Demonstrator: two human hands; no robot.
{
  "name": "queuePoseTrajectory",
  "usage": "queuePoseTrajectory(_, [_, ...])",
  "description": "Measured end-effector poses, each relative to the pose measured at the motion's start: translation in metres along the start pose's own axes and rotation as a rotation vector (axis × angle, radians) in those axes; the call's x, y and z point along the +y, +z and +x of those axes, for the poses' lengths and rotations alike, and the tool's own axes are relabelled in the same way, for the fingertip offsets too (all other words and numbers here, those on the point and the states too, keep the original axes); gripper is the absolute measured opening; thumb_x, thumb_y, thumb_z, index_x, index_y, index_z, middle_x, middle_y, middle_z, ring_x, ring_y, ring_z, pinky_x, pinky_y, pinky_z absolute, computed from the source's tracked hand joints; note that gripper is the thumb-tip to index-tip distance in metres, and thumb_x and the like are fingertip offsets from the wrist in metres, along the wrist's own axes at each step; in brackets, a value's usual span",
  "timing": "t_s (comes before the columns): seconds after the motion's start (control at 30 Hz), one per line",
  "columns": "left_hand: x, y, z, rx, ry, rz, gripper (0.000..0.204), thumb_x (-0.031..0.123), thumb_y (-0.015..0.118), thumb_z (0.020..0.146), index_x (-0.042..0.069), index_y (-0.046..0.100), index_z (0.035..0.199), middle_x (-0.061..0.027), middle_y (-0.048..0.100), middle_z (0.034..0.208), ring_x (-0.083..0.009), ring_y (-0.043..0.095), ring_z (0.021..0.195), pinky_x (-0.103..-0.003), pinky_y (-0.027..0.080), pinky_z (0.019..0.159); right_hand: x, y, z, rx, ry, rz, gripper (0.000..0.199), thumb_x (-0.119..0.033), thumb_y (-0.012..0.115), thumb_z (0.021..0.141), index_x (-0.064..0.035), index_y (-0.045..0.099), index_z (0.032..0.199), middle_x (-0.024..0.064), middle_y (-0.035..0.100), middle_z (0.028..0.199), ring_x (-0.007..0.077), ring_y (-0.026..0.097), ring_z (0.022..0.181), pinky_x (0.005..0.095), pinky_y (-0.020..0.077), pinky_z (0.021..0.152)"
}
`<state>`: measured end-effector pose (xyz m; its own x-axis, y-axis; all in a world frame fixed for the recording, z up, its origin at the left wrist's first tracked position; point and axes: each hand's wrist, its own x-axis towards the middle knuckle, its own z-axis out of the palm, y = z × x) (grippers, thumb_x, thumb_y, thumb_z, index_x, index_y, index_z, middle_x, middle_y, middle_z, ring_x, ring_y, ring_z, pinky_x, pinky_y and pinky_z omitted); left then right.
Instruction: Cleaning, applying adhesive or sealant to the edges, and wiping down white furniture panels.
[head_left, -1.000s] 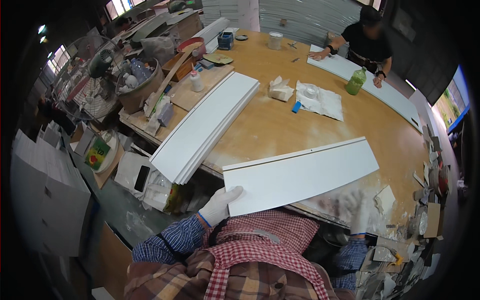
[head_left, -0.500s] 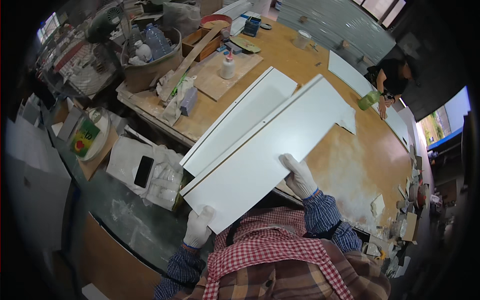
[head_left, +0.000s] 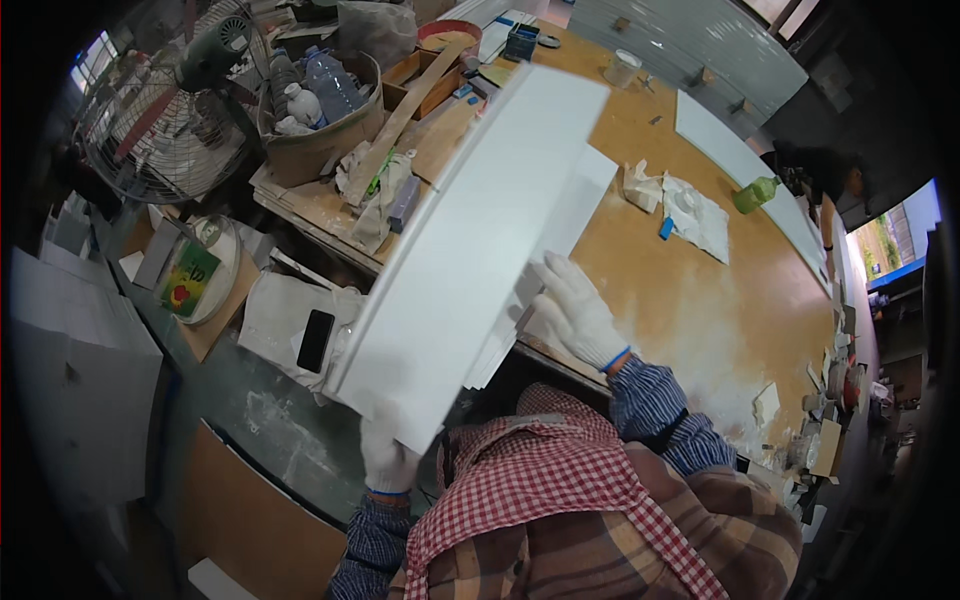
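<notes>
A long white panel [head_left: 480, 240] is raised at a slant above the table, its far end slightly blurred. My gloved left hand [head_left: 388, 452] grips its near left corner, with part of the fingers hidden by the board. At the panel's right edge, my gloved right hand [head_left: 580, 318] has its fingers stretched and apart; whether the fingertips touch the edge I cannot tell. A second white panel [head_left: 590, 195] lies beneath, mostly covered by the raised one. Both hands wear white knit gloves below striped blue sleeves.
The brown worktable [head_left: 680, 330] carries crumpled paper [head_left: 697, 218], a green bottle [head_left: 756, 194] and a long white board [head_left: 735, 160], with another person [head_left: 825, 175] beyond. At left are a fan [head_left: 170, 100], a bin of bottles [head_left: 320, 150] and a phone [head_left: 315, 341] on cloth.
The raised panel has swung steeper and left, now hiding the white glue bottle and uncovering paper on the table. My right hand has loosened from its edge; my left hand keeps its grip.
</notes>
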<state>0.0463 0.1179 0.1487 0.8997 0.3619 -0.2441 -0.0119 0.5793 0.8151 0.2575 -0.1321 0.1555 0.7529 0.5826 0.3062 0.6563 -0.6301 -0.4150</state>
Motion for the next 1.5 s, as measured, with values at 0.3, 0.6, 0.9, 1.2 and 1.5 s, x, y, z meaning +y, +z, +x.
queuePoseTrajectory(0.3, [0.072, -0.021, -0.034, 0.458, 0.356, -0.155, 0.047, 0.038, 0.045, 0.107, 0.0, 0.047, 0.135, -0.0138, 0.066, 0.112, -0.0171, 0.069, 0.082, -0.029, 0.059, 0.059, -0.098, 0.091, 0.017, -0.994, -0.702, 0.823, 0.051, -0.044, 0.055, 0.098, -0.002, 0.062, 0.126, 0.0194, 0.064, 0.127, 0.0361, 0.057, 0.12, 0.043, 0.0433, 0.104])
queuePoseTrajectory(0.6, [0.027, 0.042, -0.036, 0.51, 0.307, 0.129, 0.039, 0.035, 0.048, 0.106, 0.001, 0.052, 0.126, -0.0112, 0.068, 0.1, -0.0168, 0.067, 0.069, -0.027, 0.055, 0.053, 0.079, -0.009, 0.02, -0.523, 0.641, 1.557, 0.044, -0.035, 0.051, 0.104, 0.0016, 0.06, 0.126, 0.01, 0.067, 0.116, 0.0153, 0.066, 0.096, 0.0284, 0.0537, 0.086])
queuePoseTrajectory(0.9, [-0.022, 0.054, 0.025, 0.361, -0.018, 0.165, 0.041, 0.036, 0.048, 0.106, 0.001, 0.05, 0.128, -0.0091, 0.066, 0.1, -0.0193, 0.068, 0.083, -0.028, 0.058, 0.065, 0.15, -0.032, 0.034, -0.034, 0.767, 1.685, 0.056, -0.046, 0.049, 0.104, 0.0028, 0.053, 0.13, 0.0124, 0.065, 0.106, 0.0206, 0.068, 0.087, 0.0332, 0.0586, 0.077])
queuePoseTrajectory(1.2, [-0.039, 0.07, 0.05, 0.288, -0.271, 0.27, 0.04, 0.033, 0.059, 0.102, -0.002, 0.055, 0.121, -0.0064, 0.064, 0.099, -0.0158, 0.066, 0.09, -0.028, 0.057, 0.074, 0.192, -0.022, 0.047, -0.168, 0.992, 1.279, 0.039, -0.041, 0.062, 0.098, -0.0024, 0.062, 0.099, 0.0083, 0.067, 0.084, 0.0163, 0.067, 0.07, 0.0289, 0.0567, 0.061])
queuePoseTrajectory(1.5, [-0.016, 0.081, 0.064, 0.464, -0.679, 0.888, 0.046, 0.047, 0.062, 0.097, 0.003, 0.061, 0.084, -0.0081, 0.064, 0.063, -0.0141, 0.058, 0.047, -0.026, 0.047, 0.045, 0.282, -0.063, 0.119, 0.295, 0.68, 0.366, 0.037, -0.038, 0.059, 0.098, -0.0042, 0.069, 0.11, 0.011, 0.069, 0.099, 0.0192, 0.066, 0.093, 0.0334, 0.051, 0.084])
